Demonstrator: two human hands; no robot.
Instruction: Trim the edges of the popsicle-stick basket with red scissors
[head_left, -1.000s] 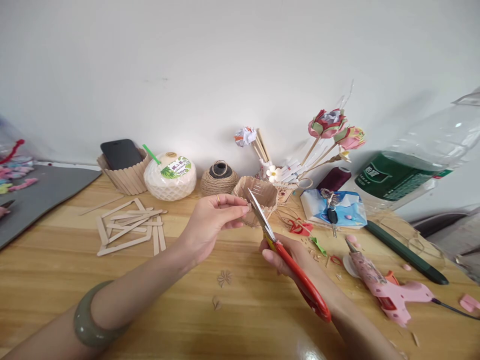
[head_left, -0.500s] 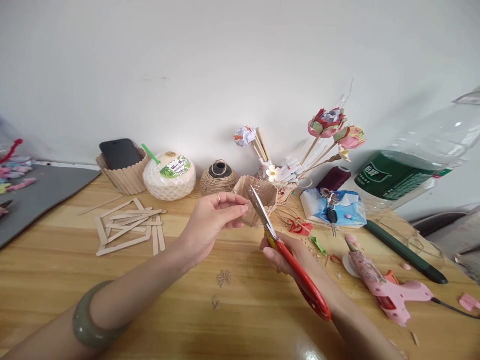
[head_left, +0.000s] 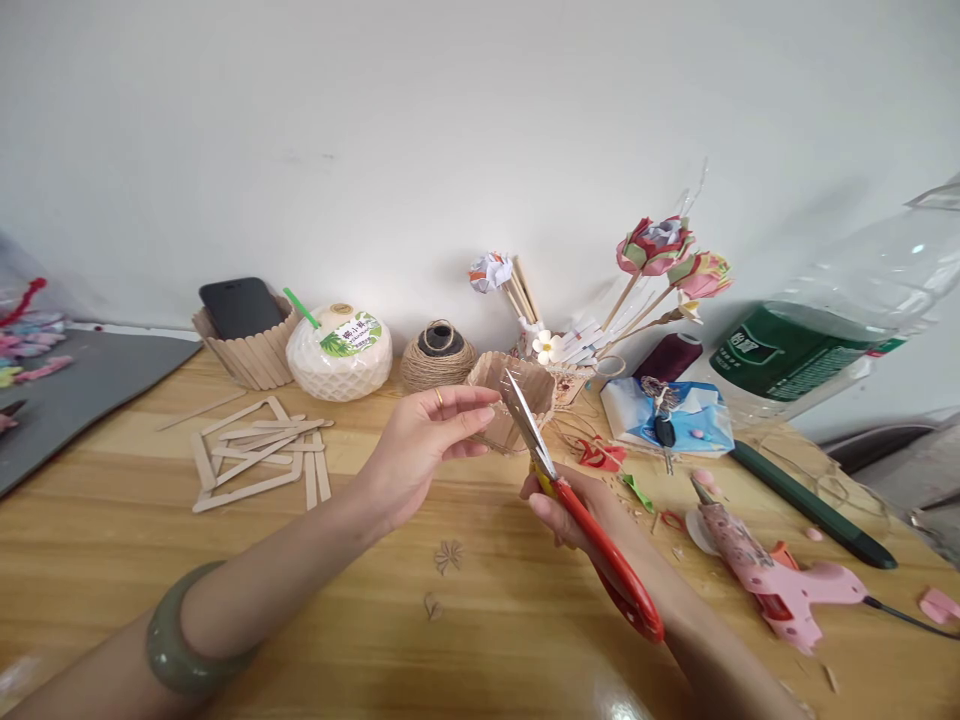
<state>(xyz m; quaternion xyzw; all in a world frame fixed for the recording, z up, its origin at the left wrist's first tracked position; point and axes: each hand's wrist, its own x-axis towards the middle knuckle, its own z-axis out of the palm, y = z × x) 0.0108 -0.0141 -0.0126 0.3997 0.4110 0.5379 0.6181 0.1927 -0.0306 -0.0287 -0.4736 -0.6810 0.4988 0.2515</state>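
So from my end, the right hand (head_left: 596, 495) is gripping the red scissors (head_left: 600, 540), just right of centre, and their tips are now sitting a touch farther right of the left hand (head_left: 427, 435) than a second ago. I'm reading that as nothing being cut right now. Left grip's pinching closed at the fingertips, can't tell on what. The wooden counter (head_left: 360, 640) is filling the lower frame: craft sticks (head_left: 259, 434) lying centre-left, pink glue gun (head_left: 821, 585) resting lower right, pale wall (head_left: 412, 150) rising behind.

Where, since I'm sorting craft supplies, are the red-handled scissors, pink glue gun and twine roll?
Red-handled scissors (head_left: 583, 517), head view: the handle.
Pink glue gun (head_left: 801, 588), head view: the body.
Twine roll (head_left: 437, 371), head view: the wound side.
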